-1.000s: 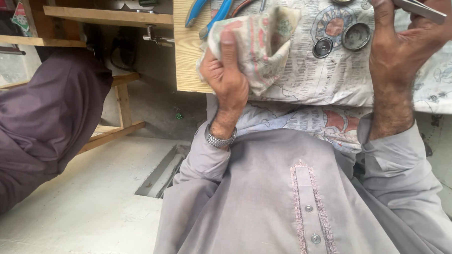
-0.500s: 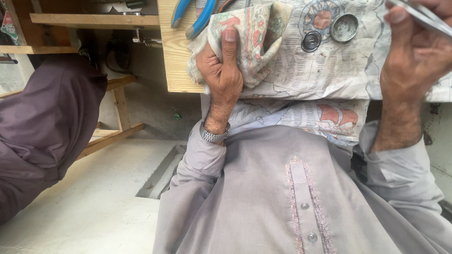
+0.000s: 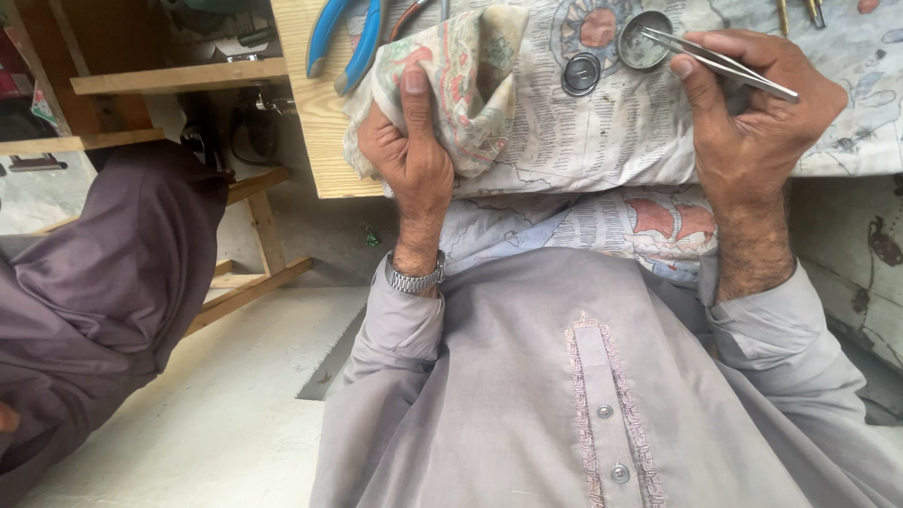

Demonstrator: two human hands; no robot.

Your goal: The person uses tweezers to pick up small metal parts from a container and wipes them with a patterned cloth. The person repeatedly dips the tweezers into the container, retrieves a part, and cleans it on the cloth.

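Observation:
My left hand grips a bunched, patterned cloth at the near edge of the wooden table. A metal watch is on that wrist. My right hand holds thin metal tweezers whose tips reach a small round metal part lying on the printed cloth cover. A second round dark part lies just left of it. The cover hangs over the table edge onto my grey shirt.
Blue-handled pliers lie on the table's left side. Brass tools sit at the top right. Another person's purple-clothed leg is at the left. Wooden shelves stand behind, above a pale floor.
My right hand has brought the tweezers down and leftward, so their tips now touch the round metal part. My left hand keeps its hold on the bunched cloth. The view has shifted down slightly.

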